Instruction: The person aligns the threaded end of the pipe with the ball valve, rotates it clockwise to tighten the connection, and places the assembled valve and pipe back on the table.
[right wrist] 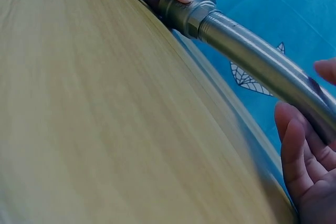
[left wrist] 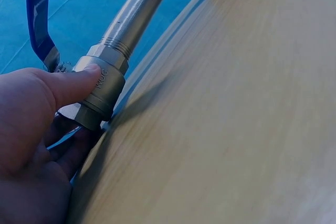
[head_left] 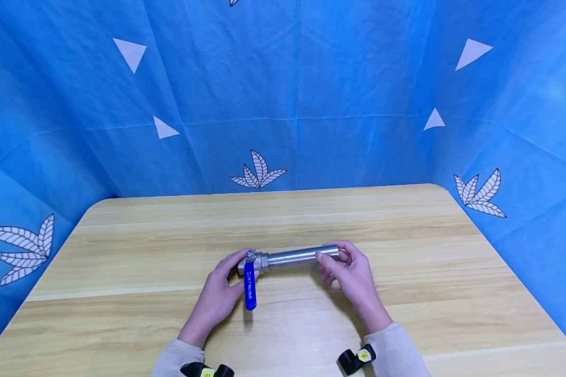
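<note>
A metal ball valve (left wrist: pixel 107 85) with a blue lever handle (head_left: pixel 250 287) is joined to a straight steel pipe (head_left: pixel 294 256) by a threaded end. My left hand (head_left: pixel 220 294) grips the valve body, thumb across its near side and fingers around the back. The lever points toward me, its white lettering reading "BALL VALVE". At the pipe's far right end, my right hand (head_left: pixel 354 277) holds the tube, thumb on the near side and fingers behind and beneath. Valve and pipe lie nearly level over the wooden table (head_left: pixel 170 230), casting a shadow on it.
Blue cloth (head_left: pixel 335 78) with white triangles and leaf prints hangs behind the table and along both sides. The table's back edge has rounded corners. Small black cameras (head_left: pixel 356 360) are strapped at both light sleeves.
</note>
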A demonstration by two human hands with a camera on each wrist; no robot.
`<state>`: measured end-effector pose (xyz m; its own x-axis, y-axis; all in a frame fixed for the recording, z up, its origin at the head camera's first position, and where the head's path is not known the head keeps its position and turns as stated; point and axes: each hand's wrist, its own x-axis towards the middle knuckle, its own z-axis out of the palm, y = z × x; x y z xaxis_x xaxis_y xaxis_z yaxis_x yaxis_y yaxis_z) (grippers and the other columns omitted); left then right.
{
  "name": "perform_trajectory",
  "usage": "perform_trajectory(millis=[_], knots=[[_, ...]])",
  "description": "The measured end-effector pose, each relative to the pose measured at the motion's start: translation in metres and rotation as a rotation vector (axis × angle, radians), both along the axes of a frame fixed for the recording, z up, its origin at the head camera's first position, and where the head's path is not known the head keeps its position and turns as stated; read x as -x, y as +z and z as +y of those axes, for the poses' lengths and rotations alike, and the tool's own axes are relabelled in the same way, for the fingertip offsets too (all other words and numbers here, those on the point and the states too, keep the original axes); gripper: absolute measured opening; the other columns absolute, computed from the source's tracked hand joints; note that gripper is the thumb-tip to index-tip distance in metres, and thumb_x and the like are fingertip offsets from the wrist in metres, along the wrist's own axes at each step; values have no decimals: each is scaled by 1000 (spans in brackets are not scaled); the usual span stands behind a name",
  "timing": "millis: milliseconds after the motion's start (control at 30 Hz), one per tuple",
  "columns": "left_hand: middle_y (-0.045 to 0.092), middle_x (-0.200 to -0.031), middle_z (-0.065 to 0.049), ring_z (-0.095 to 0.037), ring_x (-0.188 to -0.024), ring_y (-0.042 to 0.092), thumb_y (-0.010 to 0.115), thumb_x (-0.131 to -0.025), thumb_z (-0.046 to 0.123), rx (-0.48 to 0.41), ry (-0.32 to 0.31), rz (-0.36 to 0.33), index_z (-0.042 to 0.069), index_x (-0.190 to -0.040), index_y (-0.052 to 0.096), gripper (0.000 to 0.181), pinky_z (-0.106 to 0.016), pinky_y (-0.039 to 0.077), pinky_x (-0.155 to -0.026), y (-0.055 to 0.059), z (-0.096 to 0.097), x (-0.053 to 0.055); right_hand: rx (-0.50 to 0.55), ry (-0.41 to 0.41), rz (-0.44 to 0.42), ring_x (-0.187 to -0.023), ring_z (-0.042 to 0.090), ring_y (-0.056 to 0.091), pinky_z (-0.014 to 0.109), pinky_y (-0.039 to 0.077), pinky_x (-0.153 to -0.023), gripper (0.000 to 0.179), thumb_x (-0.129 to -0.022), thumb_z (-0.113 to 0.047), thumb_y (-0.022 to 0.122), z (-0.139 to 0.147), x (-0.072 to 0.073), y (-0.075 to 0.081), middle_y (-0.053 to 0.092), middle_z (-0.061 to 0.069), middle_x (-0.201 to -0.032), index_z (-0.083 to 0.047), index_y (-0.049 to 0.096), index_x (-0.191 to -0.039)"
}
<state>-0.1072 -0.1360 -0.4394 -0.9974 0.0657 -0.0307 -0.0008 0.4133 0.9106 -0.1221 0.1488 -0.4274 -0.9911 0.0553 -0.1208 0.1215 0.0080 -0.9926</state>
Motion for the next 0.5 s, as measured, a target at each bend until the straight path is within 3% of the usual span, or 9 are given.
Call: perform_trajectory(millis=[167,500], knots=[[56,-160,-12,-37,-154,49,77,-100,19,8,4,9,21,-153,60,55,-52,39,-131,-1,0,0,12,30,9,-69,15,71,26,62,-63,43,-95,-10,81,2,-1,0,78,6,-92,0,61,-132],[57,-158,-14,-39,-152,50,78,-100,19,21,12,35,21,-153,61,56,-54,41,-129,0,1,-2,-14,-15,-90,-58,17,65,27,60,-56,36,-95,-25,84,0,2,0,73,5,-73,-5,60,-114]])
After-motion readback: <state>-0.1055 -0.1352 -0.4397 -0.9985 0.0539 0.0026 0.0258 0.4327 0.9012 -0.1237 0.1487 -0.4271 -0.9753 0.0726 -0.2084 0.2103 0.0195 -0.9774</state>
